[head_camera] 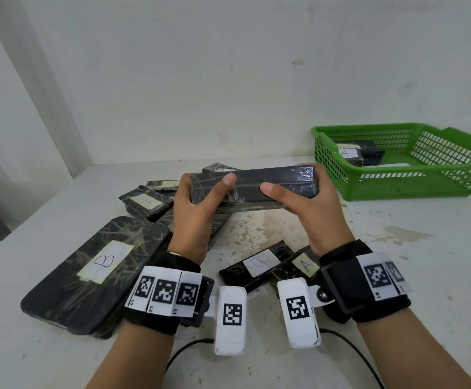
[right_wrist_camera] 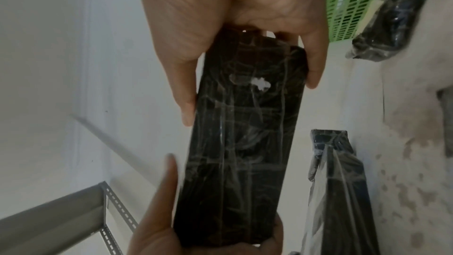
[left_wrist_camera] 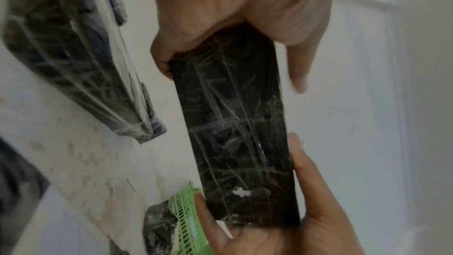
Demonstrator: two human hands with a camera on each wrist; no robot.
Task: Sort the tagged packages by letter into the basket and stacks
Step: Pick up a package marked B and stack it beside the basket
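Hands [head_camera: 192, 211] gripping black package [head_camera: 256, 185] ends, lifted above table [head_camera: 397, 262]

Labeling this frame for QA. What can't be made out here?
- Held package: no letter tag shows in any view; the left hand and right hand cover its ends.
- Green basket: head view, right edge cuts it off; one tag reads A, the rest sits behind the mesh.
- Back pile: one tag is too small and half hidden by the left hand.
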